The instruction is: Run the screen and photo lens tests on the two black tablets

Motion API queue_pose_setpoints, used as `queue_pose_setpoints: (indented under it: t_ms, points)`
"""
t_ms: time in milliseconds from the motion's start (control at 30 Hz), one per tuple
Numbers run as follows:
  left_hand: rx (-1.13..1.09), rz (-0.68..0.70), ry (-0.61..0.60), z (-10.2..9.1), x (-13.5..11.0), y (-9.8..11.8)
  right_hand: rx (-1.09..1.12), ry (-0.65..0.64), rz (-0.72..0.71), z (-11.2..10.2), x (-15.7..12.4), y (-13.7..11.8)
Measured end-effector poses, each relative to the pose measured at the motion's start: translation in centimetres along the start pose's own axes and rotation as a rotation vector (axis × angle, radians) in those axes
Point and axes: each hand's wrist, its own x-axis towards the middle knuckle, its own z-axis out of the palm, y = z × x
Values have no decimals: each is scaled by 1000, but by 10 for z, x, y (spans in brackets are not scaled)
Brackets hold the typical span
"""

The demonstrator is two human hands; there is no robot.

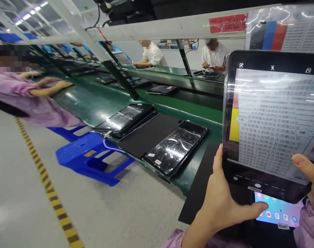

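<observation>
Upright in front of me, a black tablet [273, 137] shows a camera view of a printed sheet with lines of text. My left hand [221, 199] grips its lower left edge, the thumb reaching below the bottom edge. At the right edge of the frame, my right hand [312, 179] holds the other side, its thumb over the screen. Beneath lies a second tablet [278, 210], its home screen lit with app icons. A dark mat [198, 193] shows to the left of my left wrist. Behind the raised tablet hangs a printed sheet [299, 34] in clear plastic.
Wrapped tablets [177, 148] lie on the green bench [89, 103] to my left, near another stack [128, 119]. A blue stool [87, 155] stands beside the bench. A co-worker in a pink sleeve [17, 89] sits at left; others work across the line.
</observation>
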Motion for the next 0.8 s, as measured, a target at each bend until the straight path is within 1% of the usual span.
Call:
queue_pose_setpoints:
  t_ms: [133,233,333,500,667,733,800]
  points:
    - [69,-76,-18,4,4,5,-87,13,-46,13,-3,-3]
    - [131,-126,-5,8,7,1,-156,-40,-55,27,-8,-2]
    - [168,-152,0,11,8,-4,-160,-101,-44,35,-10,1]
    - [219,-112,41,18,10,-9,-128,-140,-56,38,-9,5]
    - [260,-86,79,24,9,-14,-85,-167,-13,40,-7,13]
    - [222,-88,78,23,8,-18,-70,-174,11,40,-7,17]
    - [111,-68,58,19,7,-25,-48,-182,34,40,-6,20]
